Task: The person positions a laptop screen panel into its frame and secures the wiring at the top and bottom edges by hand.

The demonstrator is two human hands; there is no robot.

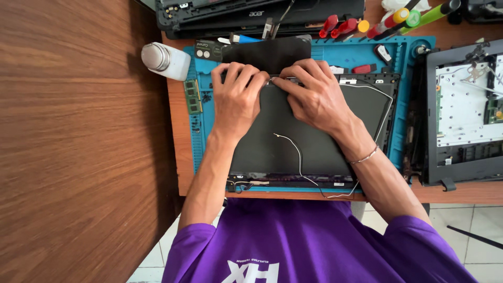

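Your left hand [237,97] and right hand [314,97] press side by side on the far edge of the flat black laptop lid panel [293,147], fingers curled and closed over its rim. The panel lies on a blue silicone repair mat [196,141]. A thin white cable [298,157] trails across it; a white plastic bottle [166,61] lies nearby.

My left hand [237,99] and right hand [314,97] press side by side on the far edge of the laptop lid panel [272,149], which lies on the work mat [367,50]. A bottle [166,60] lies left of my hands, screwdrivers [346,25] beyond them, an opened laptop base [463,110] to their right.
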